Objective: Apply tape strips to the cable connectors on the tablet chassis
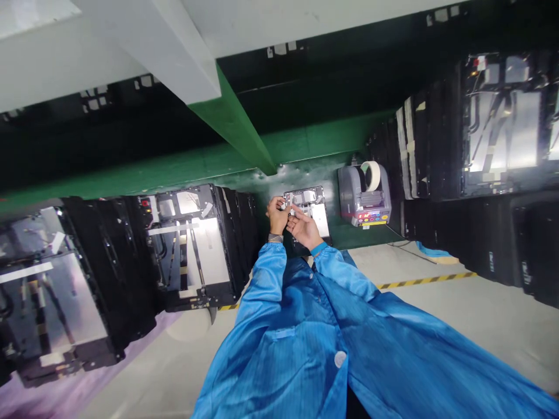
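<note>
My left hand and my right hand meet in front of me, with the fingers of both pinching a small white part. Its exact shape is hidden by my fingers. Just beyond my hands lies a black-framed electronic unit with silver plates, and my right fingers overlap its near edge. A metal band circles my left wrist, and a blue strap circles my right. Both sleeves of my blue coat reach up to my wrists.
An automatic tape dispenser holding a white roll stands right of my hands. Large black-framed units with silver panels line the left and right sides. Green structure runs overhead, and a yellow-black floor stripe crosses the right.
</note>
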The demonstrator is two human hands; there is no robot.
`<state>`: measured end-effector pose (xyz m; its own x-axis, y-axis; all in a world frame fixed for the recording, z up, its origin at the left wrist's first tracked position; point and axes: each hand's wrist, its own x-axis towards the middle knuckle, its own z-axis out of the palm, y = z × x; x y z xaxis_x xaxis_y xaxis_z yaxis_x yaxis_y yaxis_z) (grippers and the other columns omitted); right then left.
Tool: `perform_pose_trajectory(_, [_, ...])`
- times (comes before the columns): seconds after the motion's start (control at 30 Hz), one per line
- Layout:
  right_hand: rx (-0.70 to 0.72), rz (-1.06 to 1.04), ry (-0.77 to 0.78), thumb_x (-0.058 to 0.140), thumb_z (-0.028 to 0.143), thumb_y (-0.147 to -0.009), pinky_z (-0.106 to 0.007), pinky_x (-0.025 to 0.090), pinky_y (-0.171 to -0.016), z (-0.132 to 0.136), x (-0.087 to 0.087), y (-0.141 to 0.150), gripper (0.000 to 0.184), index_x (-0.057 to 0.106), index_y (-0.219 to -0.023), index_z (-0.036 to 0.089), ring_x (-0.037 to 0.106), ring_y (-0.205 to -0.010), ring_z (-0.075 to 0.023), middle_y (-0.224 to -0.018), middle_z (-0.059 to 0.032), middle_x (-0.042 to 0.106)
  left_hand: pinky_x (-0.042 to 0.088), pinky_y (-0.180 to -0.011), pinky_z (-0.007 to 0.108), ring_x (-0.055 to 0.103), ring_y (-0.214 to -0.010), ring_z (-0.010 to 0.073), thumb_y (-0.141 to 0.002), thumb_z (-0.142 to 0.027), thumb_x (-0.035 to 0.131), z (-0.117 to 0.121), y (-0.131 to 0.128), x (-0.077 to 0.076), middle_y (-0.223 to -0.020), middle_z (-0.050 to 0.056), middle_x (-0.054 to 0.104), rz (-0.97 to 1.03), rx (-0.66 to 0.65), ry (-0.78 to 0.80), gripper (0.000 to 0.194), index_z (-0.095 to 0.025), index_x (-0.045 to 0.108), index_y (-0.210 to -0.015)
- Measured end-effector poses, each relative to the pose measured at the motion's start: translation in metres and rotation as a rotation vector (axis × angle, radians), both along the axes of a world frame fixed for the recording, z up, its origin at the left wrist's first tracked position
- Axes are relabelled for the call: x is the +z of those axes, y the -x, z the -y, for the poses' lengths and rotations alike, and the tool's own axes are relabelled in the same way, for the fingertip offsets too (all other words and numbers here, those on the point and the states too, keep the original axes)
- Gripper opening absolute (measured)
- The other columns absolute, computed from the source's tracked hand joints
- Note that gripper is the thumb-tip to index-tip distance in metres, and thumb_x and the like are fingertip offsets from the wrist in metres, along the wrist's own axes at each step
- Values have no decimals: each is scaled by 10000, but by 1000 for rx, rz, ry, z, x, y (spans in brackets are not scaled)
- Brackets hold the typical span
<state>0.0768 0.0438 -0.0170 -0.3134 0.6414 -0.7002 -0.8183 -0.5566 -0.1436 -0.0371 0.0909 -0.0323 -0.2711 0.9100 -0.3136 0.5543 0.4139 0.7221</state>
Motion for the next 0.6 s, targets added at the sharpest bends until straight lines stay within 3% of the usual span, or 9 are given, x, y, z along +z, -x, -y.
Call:
perform_pose_trajectory(0.33, [-39, -66, 42, 502, 296, -1002, -282, 518, -642, -5, 1, -1, 308, 655, -1260, 227, 586, -647, -176, -764, -12, 666, 482, -1026, 402, 610, -981, 211, -856, -147, 706, -1, 2, 5, -1082, 45, 639, 3, -92, -4, 254, -282, 769, -1062])
perform_pose_trajectory(0.6, [-63, -86, 113, 483, 379, -1038, -285, 515, -629, -9, 10, -3, 294, 686, -1181, 221, 566, -632, -177, -768, -25, 671, 487, -969, 356, 605, -943, 192, -858, -124, 738, -1, 3, 1, -1084, 48, 632, 101, -75, -50, 248, -266, 810, -1049])
